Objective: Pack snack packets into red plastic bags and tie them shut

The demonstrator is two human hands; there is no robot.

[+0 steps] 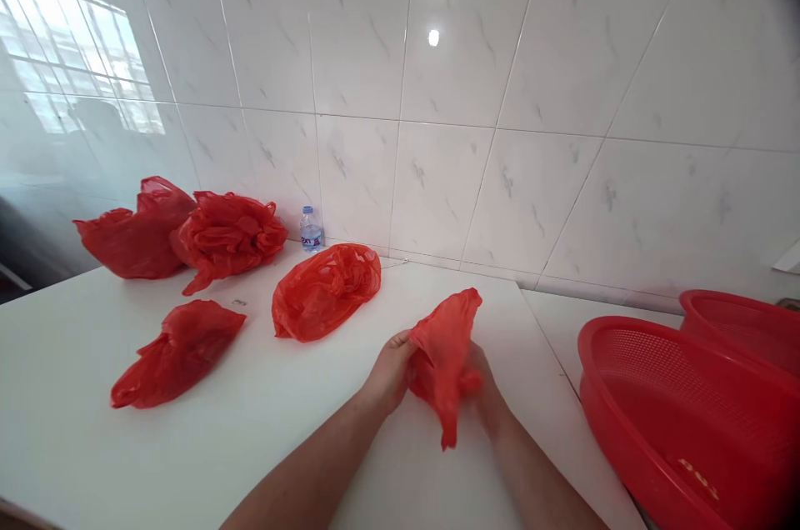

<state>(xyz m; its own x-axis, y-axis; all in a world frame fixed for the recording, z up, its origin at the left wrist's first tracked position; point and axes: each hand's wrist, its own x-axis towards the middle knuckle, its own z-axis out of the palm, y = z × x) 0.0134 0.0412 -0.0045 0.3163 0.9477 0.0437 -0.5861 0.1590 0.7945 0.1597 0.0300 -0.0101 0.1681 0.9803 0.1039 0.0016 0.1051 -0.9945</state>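
A thin red plastic bag (445,347) is held up between my two hands above the white table. My left hand (393,367) grips its left edge, thumb on top. On the other side, my right hand (484,388) is behind the bag, blurred and mostly covered by it, so its fingers do not show. One end of the bag points up and away, and a narrow end hangs down toward me. Nearby on the left lies a puffed, crumpled red bag (328,290). Further left is a bunched red bag (181,353).
Two bulky red bag bundles, one at the far left (134,234) and one beside it (234,230), sit near the tiled wall (450,180). A small water bottle (310,230) stands at the wall. Red perforated baskets (662,413) are at the right, past a table seam.
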